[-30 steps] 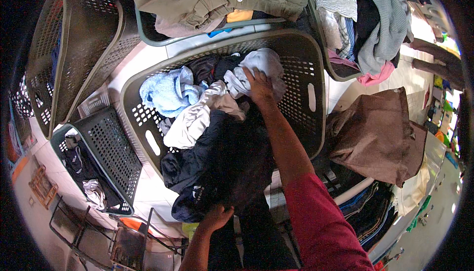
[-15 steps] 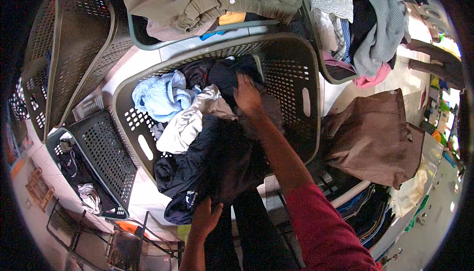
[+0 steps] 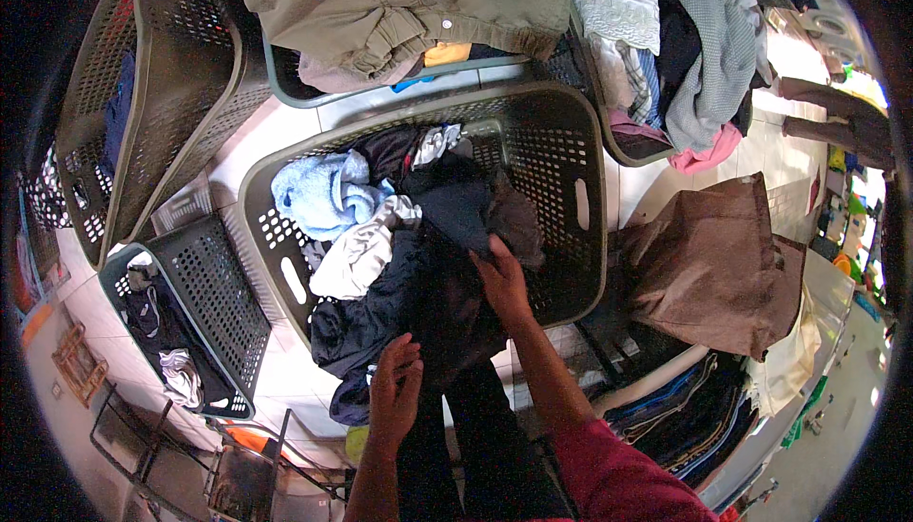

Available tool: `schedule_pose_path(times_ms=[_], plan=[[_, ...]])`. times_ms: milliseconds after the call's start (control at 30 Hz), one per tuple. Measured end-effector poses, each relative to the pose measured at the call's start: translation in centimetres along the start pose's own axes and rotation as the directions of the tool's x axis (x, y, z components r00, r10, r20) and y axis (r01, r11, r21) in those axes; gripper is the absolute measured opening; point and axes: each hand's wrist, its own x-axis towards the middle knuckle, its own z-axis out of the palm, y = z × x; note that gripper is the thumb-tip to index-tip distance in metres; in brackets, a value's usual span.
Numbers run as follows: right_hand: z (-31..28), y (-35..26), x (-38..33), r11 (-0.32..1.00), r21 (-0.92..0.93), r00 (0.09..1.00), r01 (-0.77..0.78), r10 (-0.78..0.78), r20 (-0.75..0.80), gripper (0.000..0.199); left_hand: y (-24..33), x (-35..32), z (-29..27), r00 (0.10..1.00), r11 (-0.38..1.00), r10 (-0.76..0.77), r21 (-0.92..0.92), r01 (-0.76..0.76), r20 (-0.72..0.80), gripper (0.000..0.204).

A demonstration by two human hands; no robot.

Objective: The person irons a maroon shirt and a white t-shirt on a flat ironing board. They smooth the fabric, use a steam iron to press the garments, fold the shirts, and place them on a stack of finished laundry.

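Note:
A large dark plastic laundry basket (image 3: 561, 108) stands before me with a heap of clothes in it. My right hand (image 3: 501, 280) is closed on a dark navy garment (image 3: 458, 213) over the right part of the heap. Below and left, my left hand (image 3: 397, 384) is open with its fingers stretched, beside a black garment (image 3: 366, 341) that hangs over the basket's near rim. A light blue fluffy cloth (image 3: 323, 194) and a white cloth (image 3: 354, 258) lie on the heap's left side. Part of the dark clothing blends together, so its edges are hard to tell.
Behind stands a basket heaped with olive trousers (image 3: 399, 9); another at the back right holds a grey textured cloth (image 3: 709, 56). Tall dark baskets (image 3: 162, 94) and a smaller crate (image 3: 214, 303) are at the left. Brown fabric (image 3: 709, 265) drapes over something at the right.
My right hand has drawn back toward me, pulling the navy garment and uncovering a striped light cloth behind. My left hand has let go of the black garment and risen slightly.

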Motion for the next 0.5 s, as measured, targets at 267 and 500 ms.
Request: schedule_pose_path(times_ms=[267,500], plan=[[-1.4,-6.5,-13.2,0.991,0.129,1.000,0.017,-0.017,0.002,0.040,0.4,1.7,0.7,0.976,0.992,-0.038,-0.107,0.062,0.216,0.050],[-4.7,-8.1,-19.4,0.946,-0.031,0.602,0.322,-0.180,0.778,0.038,0.2,4.6,1.9,0.936,0.997,-0.030,-0.050,0.051,0.352,0.058]])
